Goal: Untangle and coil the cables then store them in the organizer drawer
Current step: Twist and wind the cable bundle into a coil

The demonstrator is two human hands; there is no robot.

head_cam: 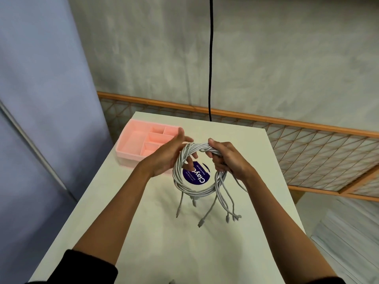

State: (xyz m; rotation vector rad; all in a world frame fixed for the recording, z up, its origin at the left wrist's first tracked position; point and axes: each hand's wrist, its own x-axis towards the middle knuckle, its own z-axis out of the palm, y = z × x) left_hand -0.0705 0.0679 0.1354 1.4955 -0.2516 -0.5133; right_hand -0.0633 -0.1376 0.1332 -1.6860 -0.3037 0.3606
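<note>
A bundle of grey-white cables [191, 190] hangs in a round coil above the white table [184, 242]. My right hand [227, 158] grips the top right of the coil, fingers curled round the strands. My left hand [170, 154] is at the coil's top left, its fingers reaching through the loop and touching the strands. Several loose ends with plugs dangle below the coil. The pink organizer drawer [133, 144], with divided compartments that look empty, sits at the table's far left, partly behind my left hand.
A round blue sticker with white lettering [196, 175] lies on the table under the coil. A black cord [210, 58] hangs straight down from above at the table's far edge. A wood-framed lattice screen [307, 148] stands behind and to the right.
</note>
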